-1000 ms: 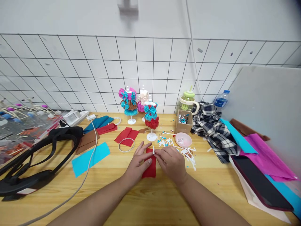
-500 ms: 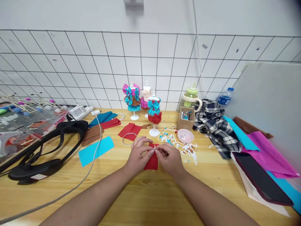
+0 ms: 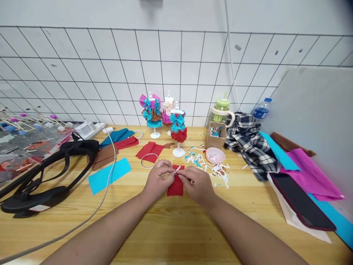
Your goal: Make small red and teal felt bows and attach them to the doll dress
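Bare tabletop (image 3: 172, 230) on the near side of the red strip (image 3: 175, 190) leaves room to pass. Beyond it a dress stand (image 3: 179, 134) bars the way; right of the strip, scraps (image 3: 221, 170) and a pink bowl (image 3: 216, 156); left, a ring (image 3: 148, 168), seemingly tight by the left hand (image 3: 159, 179) from here.

Red sheet (image 3: 175, 189); white strip (image 3: 178, 169); black-white plaid cloth (image 3: 251, 142).

1 white wall (image 3: 193, 14) (black grid (image 3: 181, 61) below) behind 1 wooden table (image 3: 171, 228)

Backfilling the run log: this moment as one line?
left hand: pinching white strip; right hand: pinching same strip; beneath: red rectangular sheet; beyond: miniature dress form
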`<state>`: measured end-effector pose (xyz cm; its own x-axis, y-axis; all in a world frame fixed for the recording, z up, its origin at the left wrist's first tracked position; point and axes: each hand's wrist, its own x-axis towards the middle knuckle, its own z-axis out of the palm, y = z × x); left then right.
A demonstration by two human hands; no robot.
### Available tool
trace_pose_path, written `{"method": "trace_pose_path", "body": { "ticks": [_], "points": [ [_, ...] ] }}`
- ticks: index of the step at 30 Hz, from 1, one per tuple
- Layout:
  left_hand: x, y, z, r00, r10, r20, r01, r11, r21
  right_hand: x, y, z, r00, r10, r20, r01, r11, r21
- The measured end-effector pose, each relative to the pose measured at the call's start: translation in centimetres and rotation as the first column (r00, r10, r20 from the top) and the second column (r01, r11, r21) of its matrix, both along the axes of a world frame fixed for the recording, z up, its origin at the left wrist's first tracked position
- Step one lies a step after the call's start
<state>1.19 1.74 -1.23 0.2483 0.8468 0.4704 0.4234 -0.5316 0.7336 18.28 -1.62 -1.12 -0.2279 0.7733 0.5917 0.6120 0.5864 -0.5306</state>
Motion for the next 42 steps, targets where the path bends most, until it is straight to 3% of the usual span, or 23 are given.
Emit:
{"method": "trace_pose_path", "body": {
  "ticks": [13, 20, 31, 42],
  "points": [
    [0.06, -0.21, 0.32, 0.996, 0.014, -0.093, -0.016, 1.0, -0.013, 0.1, 0.02, -0.21, 0.993, -0.066, 0.099, 0.061, 0.997, 0.056],
    [0.14, -0.3, 0.18, 0.992, 0.037, -0.119, -0.038, 0.999, -0.008, 0.03, 0.01, -0.13, 0.993, -0.102, 0.067, 0.1, 0.995, 0.028],
    [-0.11, -0.69, 0.55, 0.995, -0.034, -0.095, 0.032, 0.999, -0.024, 0.01, -0.14, 0.23, 0.991, -0.13, 0.029, 0.13, 0.991, -0.003],
    [0.31, -0.87, 0.46, 0.987, 0.046, -0.153, -0.044, 0.999, 0.015, -0.16, -0.27, 0.22, 0.993, -0.119, 0.005, 0.119, 0.993, -0.014]
  ]
}}
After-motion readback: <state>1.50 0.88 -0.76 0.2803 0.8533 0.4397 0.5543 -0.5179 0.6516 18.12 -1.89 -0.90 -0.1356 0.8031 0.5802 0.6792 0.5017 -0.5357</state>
